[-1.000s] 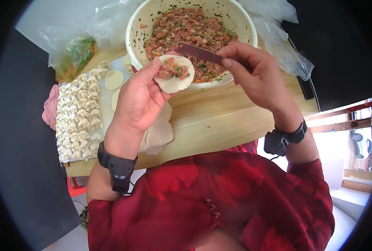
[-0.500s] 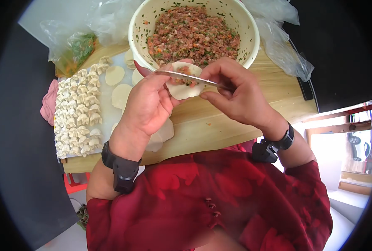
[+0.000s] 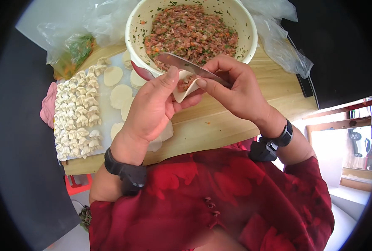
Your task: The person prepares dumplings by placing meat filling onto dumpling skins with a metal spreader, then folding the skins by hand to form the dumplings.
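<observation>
My left hand (image 3: 152,98) cradles a dumpling wrapper (image 3: 181,96), its sides bent up around a dab of meat filling (image 3: 186,83). In my right hand (image 3: 238,90) is a flat metal knife (image 3: 190,66) with a rounded end, its blade pointing left above the wrapper. The right thumb also presses the wrapper's right edge. Just beyond both hands stands a cream bowl (image 3: 253,39) of minced meat filling (image 3: 192,35) with green and orange bits. Round wrappers (image 3: 121,96) lie left of my left hand, and a few more are partly hidden beneath that forearm.
Rows of folded dumplings (image 3: 77,111) cover the left side of a pale board (image 3: 104,98) on the wooden table (image 3: 219,121). Plastic bags lie behind, one with chopped greens (image 3: 79,49), another (image 3: 288,54) at the right. A pink cloth (image 3: 49,105) hangs at the left edge.
The knife has come out of the wrapper and risen, its tip now over the bowl's near side. The wrapper, flat and open before, is now partly folded, with my right thumb on its edge.
</observation>
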`<action>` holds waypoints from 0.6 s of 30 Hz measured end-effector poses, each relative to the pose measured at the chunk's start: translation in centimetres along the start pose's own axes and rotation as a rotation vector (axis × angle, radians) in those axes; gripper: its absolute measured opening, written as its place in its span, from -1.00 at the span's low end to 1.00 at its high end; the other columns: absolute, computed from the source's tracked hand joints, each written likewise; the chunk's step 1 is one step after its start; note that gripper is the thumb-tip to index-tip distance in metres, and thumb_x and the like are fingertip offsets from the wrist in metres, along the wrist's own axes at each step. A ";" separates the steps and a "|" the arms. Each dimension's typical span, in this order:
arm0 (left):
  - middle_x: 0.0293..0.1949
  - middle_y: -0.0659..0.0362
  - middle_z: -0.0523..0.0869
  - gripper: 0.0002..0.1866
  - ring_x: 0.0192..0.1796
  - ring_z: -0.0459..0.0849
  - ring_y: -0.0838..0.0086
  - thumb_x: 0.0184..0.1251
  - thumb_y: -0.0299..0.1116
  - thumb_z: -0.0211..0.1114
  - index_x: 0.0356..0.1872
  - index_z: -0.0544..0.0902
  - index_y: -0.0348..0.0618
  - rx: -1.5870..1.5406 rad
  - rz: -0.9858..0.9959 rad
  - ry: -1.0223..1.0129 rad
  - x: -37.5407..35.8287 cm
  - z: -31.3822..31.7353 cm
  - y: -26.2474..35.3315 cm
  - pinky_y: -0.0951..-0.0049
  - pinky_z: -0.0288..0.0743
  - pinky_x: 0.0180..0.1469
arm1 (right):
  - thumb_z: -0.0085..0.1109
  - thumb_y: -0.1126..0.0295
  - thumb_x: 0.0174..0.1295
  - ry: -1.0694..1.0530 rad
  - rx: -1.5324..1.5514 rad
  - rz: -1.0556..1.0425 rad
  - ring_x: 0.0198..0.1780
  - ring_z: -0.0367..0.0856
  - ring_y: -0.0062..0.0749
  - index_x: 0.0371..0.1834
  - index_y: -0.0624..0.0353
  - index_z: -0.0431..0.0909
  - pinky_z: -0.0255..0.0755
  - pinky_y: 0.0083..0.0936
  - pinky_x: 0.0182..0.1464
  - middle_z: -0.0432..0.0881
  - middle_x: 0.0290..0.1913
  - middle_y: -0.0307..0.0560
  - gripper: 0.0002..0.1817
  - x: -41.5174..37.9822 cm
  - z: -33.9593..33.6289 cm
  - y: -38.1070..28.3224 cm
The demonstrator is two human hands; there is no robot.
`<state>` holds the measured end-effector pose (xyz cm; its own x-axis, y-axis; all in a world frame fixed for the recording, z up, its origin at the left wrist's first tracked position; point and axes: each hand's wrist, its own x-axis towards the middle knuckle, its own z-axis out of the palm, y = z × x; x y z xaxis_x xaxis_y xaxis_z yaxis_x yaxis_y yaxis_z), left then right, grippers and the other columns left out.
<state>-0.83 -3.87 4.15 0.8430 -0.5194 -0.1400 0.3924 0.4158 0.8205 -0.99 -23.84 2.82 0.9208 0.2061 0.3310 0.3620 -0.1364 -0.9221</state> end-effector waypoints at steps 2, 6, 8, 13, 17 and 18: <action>0.15 0.06 0.59 -0.54 0.16 0.61 0.36 0.57 -0.19 -0.01 0.27 0.41 -0.34 0.060 0.031 -0.033 -0.1 0.3 -0.1 0.29 0.57 0.21 | 0.31 0.43 0.18 0.002 0.110 0.097 -0.45 0.37 -0.76 -0.31 0.22 0.58 0.27 -0.67 -0.43 0.56 -0.43 -0.33 -0.87 0.1 0.2 0.0; 0.06 0.11 0.66 -0.59 0.03 0.68 0.43 0.51 -0.27 0.13 0.21 0.50 -0.34 0.494 0.095 -0.013 0.3 0.6 -0.4 0.40 0.61 0.11 | 0.31 0.39 0.19 0.000 0.100 0.207 -0.35 0.48 -0.74 -0.30 0.25 0.57 0.39 -0.66 -0.32 0.62 -0.42 -0.29 -0.84 0.6 0.3 -0.7; 0.03 0.12 0.68 -0.61 -0.02 0.71 0.44 0.50 -0.29 0.15 0.19 0.53 -0.34 0.540 0.118 -0.008 0.6 0.5 -0.6 0.44 0.62 0.07 | 0.31 0.38 0.19 -0.009 0.044 0.239 -0.32 0.50 -0.73 -0.30 0.26 0.57 0.41 -0.65 -0.28 0.63 -0.40 -0.28 -0.83 0.8 0.4 -0.6; -0.07 0.11 0.72 -0.63 -0.14 0.74 0.44 0.52 -0.28 0.10 0.16 0.55 -0.34 0.247 0.048 0.085 0.5 0.1 0.0 0.52 0.65 -0.10 | 0.36 0.30 0.22 0.054 0.229 0.243 -0.34 0.45 -0.74 -0.27 0.25 0.59 0.39 -0.64 -0.24 0.61 -0.40 -0.31 -0.76 1.2 -0.4 -0.7; -0.09 0.11 0.72 -0.62 -0.20 0.73 0.46 0.54 -0.25 0.08 0.16 0.55 -0.34 0.179 0.070 0.081 0.6 -0.8 0.2 0.54 0.65 -0.17 | 0.35 0.30 0.24 -0.029 0.355 0.304 -0.36 0.43 -0.75 -0.25 0.25 0.59 0.39 -0.66 -0.27 0.63 -0.38 -0.29 -0.77 1.0 -0.9 -0.6; -0.10 0.12 0.72 -0.61 -0.21 0.72 0.48 0.53 -0.24 0.09 0.16 0.55 -0.33 0.174 0.077 0.072 0.7 -0.8 0.2 0.55 0.64 -0.18 | 0.35 0.33 0.25 -0.032 0.205 0.257 -0.38 0.42 -0.74 -0.25 0.25 0.59 0.39 -0.67 -0.28 0.63 -0.38 -0.29 -0.79 0.8 -0.3 -1.1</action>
<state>0.11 -3.55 3.75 0.8945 -0.4340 -0.1073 0.2618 0.3140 0.9126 -0.66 -23.79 4.14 0.9721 0.2212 0.0784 0.0783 0.0091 -0.9969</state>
